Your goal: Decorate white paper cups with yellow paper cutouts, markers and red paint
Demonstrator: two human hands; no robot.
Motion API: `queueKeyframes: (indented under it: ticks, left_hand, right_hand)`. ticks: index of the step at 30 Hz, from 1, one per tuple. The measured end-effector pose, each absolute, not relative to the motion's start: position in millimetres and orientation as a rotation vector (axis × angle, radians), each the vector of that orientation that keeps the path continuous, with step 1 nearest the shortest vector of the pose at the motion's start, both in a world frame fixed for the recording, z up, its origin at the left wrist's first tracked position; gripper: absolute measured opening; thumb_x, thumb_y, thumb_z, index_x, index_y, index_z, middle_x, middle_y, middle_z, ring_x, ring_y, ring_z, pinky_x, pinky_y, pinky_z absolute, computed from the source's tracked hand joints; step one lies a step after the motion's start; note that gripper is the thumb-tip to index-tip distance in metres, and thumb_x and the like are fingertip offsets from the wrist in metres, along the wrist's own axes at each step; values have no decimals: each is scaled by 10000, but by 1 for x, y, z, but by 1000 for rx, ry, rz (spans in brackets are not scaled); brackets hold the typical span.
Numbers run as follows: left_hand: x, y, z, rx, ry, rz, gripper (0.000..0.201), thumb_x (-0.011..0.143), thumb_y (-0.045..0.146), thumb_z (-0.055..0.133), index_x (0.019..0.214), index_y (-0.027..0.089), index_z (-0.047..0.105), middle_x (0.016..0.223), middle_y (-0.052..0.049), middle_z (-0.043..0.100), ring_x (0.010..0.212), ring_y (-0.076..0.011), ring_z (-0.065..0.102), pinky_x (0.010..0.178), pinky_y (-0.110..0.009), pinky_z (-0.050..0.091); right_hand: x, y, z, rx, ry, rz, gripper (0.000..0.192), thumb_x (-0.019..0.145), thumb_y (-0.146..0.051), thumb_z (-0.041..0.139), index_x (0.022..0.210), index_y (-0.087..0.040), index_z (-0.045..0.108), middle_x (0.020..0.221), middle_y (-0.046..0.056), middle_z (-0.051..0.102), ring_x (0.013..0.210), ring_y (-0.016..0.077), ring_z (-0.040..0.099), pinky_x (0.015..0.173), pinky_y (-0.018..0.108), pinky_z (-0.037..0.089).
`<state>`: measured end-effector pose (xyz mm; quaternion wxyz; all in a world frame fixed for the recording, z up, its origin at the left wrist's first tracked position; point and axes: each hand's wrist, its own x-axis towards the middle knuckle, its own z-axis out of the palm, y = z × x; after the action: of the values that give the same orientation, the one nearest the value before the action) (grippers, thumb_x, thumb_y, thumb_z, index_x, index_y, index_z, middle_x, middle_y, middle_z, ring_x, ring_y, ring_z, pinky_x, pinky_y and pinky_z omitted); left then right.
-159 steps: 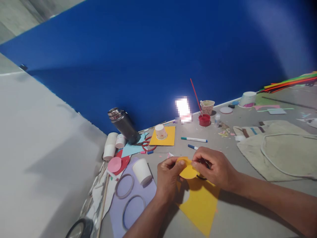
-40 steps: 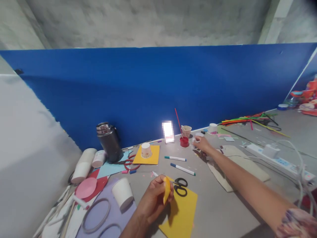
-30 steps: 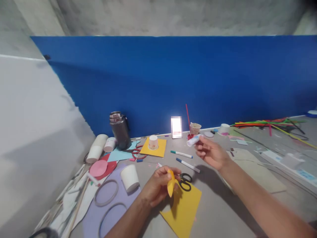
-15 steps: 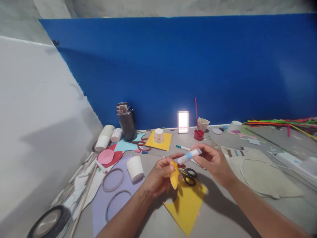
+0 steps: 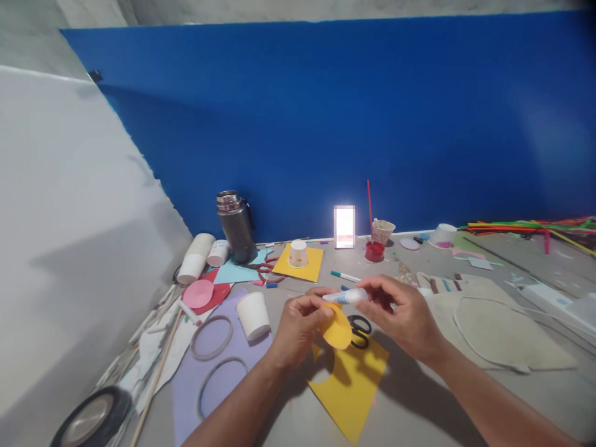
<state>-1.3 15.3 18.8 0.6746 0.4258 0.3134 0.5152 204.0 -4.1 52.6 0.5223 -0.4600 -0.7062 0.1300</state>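
Observation:
My left hand pinches a rounded piece of yellow paper between thumb and fingers. In my right hand is a white glue stick with a blue label, held sideways so that its left end reaches the upper edge of the yellow piece. Whether that end touches the paper I cannot tell. Behind the piece, black-handled scissors lie with their blades hidden. A larger yellow paper sheet with a rounded cutout rests on the table below both hands.
Left of my hands are a white paper cup and grey rings on purple paper. A dark flask stands farther back. Beyond my hands, a small cup sits on yellow paper. To the right lies a cotton glove.
The yellow piece has turned from nearly edge-on to face me more flatly. My right hand has tipped the glue stick closer to level and brought it over the piece's upper edge.

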Motion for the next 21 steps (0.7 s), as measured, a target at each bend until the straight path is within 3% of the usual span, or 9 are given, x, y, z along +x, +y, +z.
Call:
queueKeyframes:
  ticks: [5, 11, 21]
  left_hand:
    - [0, 16, 17, 1033, 763, 1168, 254, 636, 338, 948, 666, 136, 796, 1156, -125, 714, 827, -177, 671, 694, -280, 560]
    - [2, 15, 17, 1045, 759, 1156, 233, 635, 324, 951, 654, 147, 800, 1090, -103, 718, 787, -161, 665, 697, -275, 554]
    - [1, 12, 19, 1074, 706, 1162, 165, 652, 273, 940, 681, 164, 819, 1095, -102, 725, 870, -184, 685, 778, -287, 562]
  right_hand:
    - [207, -3, 50, -1114, -1760, 235, 235, 943, -457, 688, 858, -245, 744, 653, 10, 670, 553, 152, 568, 550, 276, 486]
    - [216, -5, 44, -895, -1839, 82, 64, 960, -265, 706, 1004, -252, 752, 781, 33, 737, 687, 177, 675, 648, 279, 532]
    - [230, -6, 53, -731, -1981, 12, 241, 940, -136, 706, 1121, -286, 759, 974, 67, 790, 864, 212, 751, 794, 335, 613]
